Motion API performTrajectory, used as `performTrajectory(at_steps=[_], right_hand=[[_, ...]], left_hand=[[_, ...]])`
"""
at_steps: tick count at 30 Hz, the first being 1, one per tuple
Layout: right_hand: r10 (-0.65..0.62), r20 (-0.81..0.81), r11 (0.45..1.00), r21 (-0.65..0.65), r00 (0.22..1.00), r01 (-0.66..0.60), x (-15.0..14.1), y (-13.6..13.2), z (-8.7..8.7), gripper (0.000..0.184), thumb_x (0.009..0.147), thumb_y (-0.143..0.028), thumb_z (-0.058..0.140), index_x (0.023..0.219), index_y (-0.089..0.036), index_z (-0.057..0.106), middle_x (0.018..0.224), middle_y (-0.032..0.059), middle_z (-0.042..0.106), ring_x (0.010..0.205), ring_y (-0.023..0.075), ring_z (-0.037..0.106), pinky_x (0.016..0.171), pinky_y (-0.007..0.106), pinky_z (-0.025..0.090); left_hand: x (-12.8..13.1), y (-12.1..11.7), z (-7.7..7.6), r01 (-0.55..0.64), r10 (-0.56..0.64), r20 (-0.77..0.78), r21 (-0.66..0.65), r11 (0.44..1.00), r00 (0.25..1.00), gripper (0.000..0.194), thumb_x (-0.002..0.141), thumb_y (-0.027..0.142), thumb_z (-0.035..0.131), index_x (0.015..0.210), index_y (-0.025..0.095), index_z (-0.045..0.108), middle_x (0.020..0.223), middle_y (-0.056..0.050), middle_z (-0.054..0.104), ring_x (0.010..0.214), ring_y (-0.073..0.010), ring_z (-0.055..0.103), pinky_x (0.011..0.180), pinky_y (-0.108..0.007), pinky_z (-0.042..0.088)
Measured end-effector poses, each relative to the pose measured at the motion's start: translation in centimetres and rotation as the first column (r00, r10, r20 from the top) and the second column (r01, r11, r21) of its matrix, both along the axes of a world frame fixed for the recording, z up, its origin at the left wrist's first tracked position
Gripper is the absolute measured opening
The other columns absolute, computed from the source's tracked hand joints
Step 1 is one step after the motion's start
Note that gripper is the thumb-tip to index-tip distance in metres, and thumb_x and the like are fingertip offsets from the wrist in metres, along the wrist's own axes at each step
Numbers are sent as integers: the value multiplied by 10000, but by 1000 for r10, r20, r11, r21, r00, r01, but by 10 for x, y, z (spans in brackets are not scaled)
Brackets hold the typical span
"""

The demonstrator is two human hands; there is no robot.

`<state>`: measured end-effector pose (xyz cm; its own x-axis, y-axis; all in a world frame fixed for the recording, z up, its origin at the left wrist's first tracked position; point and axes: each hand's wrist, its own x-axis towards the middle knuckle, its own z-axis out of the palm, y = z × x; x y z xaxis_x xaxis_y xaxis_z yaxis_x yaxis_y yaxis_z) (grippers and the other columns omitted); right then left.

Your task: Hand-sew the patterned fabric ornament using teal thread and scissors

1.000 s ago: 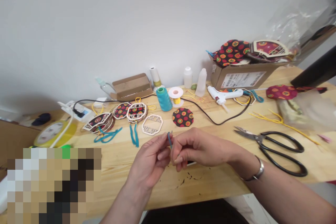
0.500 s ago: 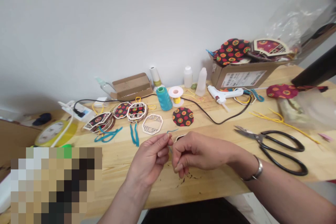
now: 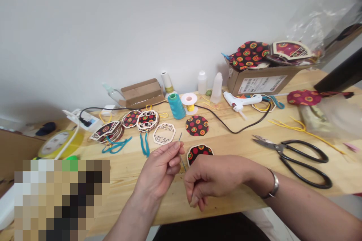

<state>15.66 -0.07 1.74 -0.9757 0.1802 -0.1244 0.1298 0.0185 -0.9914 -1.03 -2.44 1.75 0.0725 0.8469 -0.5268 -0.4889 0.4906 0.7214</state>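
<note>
Between thumb and forefinger, my left hand (image 3: 165, 162) pinches a thin teal cord (image 3: 183, 163); one short end sticks up above the fingertips. The cord runs down from there to my right hand (image 3: 207, 180), whose curled fingers are closed on it, with a dark strand showing at the fingertips. Partly covered by that hand is a wooden-rimmed piece with black flowered fabric (image 3: 200, 151). Beyond the hands lie a round of the same fabric (image 3: 197, 125) and a bare wooden lattice frame (image 3: 155, 134). A teal thread cone (image 3: 177, 106) stands behind them.
Black-handled scissors (image 3: 307, 162) lie at right, near a yellow cord (image 3: 316, 139). A white glue gun (image 3: 240, 100) with a black cable rests behind. Finished lattice pieces (image 3: 147, 120) with teal loops are at left. A filled cardboard box (image 3: 260, 79) stands at back right.
My right hand has moved down, away from my left, uncovering more of the wooden-rimmed fabric piece. The cord end above my left fingers now points up instead of sideways.
</note>
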Motion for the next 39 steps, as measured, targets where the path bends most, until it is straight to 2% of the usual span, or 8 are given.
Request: performTrajectory(at_steps=[9, 13, 16, 18, 20, 23, 30, 39], right_hand=[[47, 53, 998, 49, 997, -50, -2, -2, -3, 93, 815, -66, 544, 815, -92, 633, 625, -12, 590, 572, 64, 586, 605, 159, 477], [119, -39, 993, 31, 992, -118, 12, 3, 0, 213, 779, -224, 647, 938, -88, 683, 696, 26, 653, 580, 81, 591, 577, 165, 468], [-67, -141, 996, -63, 988, 59, 23, 10, 6, 252, 795, -322, 633, 849, -85, 702, 718, 50, 666, 520, 77, 562, 517, 188, 447], [-410, -199, 911, -51, 890, 409, 26, 16, 9, 290, 820, -350, 598, 716, -94, 685, 602, 21, 617, 464, 65, 499, 476, 197, 408], [-694, -266, 686, 37, 669, 726, 23, 21, 10, 264, 816, -331, 605, 683, -111, 667, 571, 3, 592, 498, 72, 492, 500, 206, 402], [-782, -347, 487, 178, 518, 855, 15, 25, 7, 156, 761, -260, 666, 852, -134, 681, 813, 39, 678, 718, 113, 575, 656, 243, 457], [-663, -237, 724, 38, 710, 688, 4, 18, -1, 291, 750, -258, 675, 1013, -137, 664, 761, 16, 673, 692, 108, 592, 671, 249, 488], [-686, -184, 693, 130, 704, 709, 2, 18, 1, 107, 785, -174, 597, 702, -123, 642, 629, -13, 604, 597, 80, 511, 579, 199, 416]], left_hand=[[4, -3, -1, 15, -12, -70, 35, 999, 997, 121, 662, 186, 760, 668, 106, 669, 621, 8, 596, 416, 2, 371, 347, -103, 209], [3, -4, -1, -19, 45, -189, 137, 990, 981, 118, 669, 214, 755, 664, 121, 683, 611, 4, 607, 526, -45, 488, 471, -129, 377], [2, -6, 1, -25, 79, -257, 209, 978, 963, 139, 671, 244, 751, 643, 124, 686, 630, -17, 635, 663, -99, 575, 663, -184, 454], [3, -7, 4, -14, 77, -260, 236, 972, 963, 158, 667, 260, 752, 623, 127, 680, 617, -21, 637, 711, -132, 604, 729, -223, 463], [5, -9, 6, 7, 55, -245, 244, 970, 968, 154, 673, 264, 745, 628, 133, 675, 589, -12, 624, 699, -151, 620, 734, -259, 475], [8, -12, 9, 45, 9, -228, 230, 972, 974, 136, 693, 255, 723, 645, 143, 662, 568, 4, 602, 591, -145, 614, 619, -265, 484], [11, -15, 10, 85, -32, -260, 194, 977, 965, 143, 683, 249, 730, 657, 126, 660, 525, 29, 542, 382, -12, 324, 384, -153, 222], [14, -17, 6, 126, -70, -333, 151, 981, 940, 155, 668, 259, 733, 621, 123, 674, 513, 21, 529, 388, -15, 283, 383, -186, 143]])
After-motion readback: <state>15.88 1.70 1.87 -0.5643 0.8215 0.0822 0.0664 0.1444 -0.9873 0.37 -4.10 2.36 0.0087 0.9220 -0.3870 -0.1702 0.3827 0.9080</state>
